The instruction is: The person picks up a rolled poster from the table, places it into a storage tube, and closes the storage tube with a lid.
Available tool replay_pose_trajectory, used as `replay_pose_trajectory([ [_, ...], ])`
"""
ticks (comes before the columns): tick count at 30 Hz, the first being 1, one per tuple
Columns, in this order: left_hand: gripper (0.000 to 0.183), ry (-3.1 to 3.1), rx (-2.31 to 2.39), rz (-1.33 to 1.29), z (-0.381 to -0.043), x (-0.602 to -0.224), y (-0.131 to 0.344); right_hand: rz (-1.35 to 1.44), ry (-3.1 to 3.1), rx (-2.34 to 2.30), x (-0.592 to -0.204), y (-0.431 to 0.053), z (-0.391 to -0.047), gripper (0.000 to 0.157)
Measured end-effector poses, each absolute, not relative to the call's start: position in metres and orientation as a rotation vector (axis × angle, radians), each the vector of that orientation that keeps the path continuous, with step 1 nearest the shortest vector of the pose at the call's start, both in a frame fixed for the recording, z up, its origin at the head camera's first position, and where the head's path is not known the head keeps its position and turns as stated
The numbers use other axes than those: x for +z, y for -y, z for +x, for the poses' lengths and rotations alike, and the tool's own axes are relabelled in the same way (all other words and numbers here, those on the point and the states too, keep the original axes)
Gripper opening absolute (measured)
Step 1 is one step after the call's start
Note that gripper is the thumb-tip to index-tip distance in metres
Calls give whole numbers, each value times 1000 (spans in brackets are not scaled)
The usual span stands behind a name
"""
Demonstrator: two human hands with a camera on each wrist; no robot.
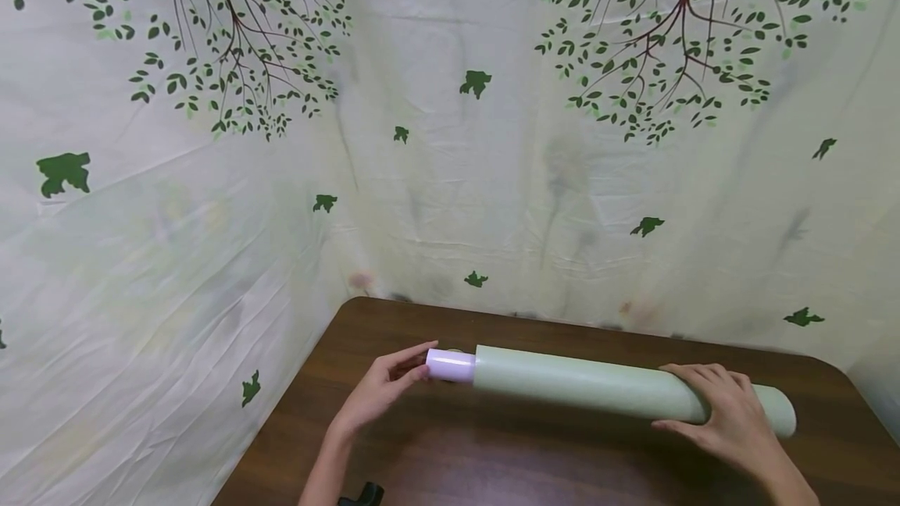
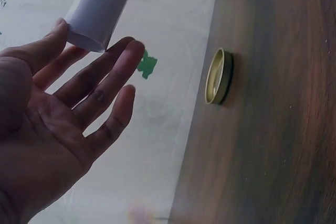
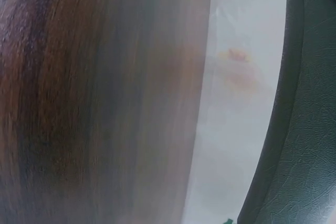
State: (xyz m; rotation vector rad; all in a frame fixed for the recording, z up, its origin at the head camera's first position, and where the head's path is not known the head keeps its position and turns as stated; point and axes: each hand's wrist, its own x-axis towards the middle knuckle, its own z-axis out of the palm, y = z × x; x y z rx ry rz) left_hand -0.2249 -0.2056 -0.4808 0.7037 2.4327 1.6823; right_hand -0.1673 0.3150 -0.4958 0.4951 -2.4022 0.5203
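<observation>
A long pale green cardboard tube (image 1: pixel 569 383) is held above the table, lying nearly level. From its left end sticks a rolled white sheet (image 1: pixel 450 365), faintly purple in the light. My left hand (image 1: pixel 383 385) pinches the outer end of this roll (image 2: pixel 102 9), its thumb on one side and fingertips on the other; the remaining fingers of the hand (image 2: pixel 79 93) are spread. My right hand (image 1: pixel 727 412) grips the tube near its right end, thumb below and fingers over the top. In the right wrist view the tube (image 3: pixel 310 129) fills the right edge.
A round gold-coloured lid (image 2: pixel 218 77) stands on the dark wooden table (image 1: pixel 422 451), mostly hidden behind the roll in the head view. Whitish cloth (image 1: pixel 436 201) printed with branches and leaves hangs behind and left of the table. A small black object (image 1: pixel 362 495) shows near my left forearm.
</observation>
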Motion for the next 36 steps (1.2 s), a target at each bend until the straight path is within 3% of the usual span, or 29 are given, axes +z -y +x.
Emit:
replay_pose_trajectory([
  [9, 37, -2505, 1805, 586, -222, -480, 188, 520, 2380, 513, -496, -310, -170, 86],
  [36, 35, -2346, 1828, 636, -218, -489, 162, 548, 2341, 503, -500, -302, -173, 87],
])
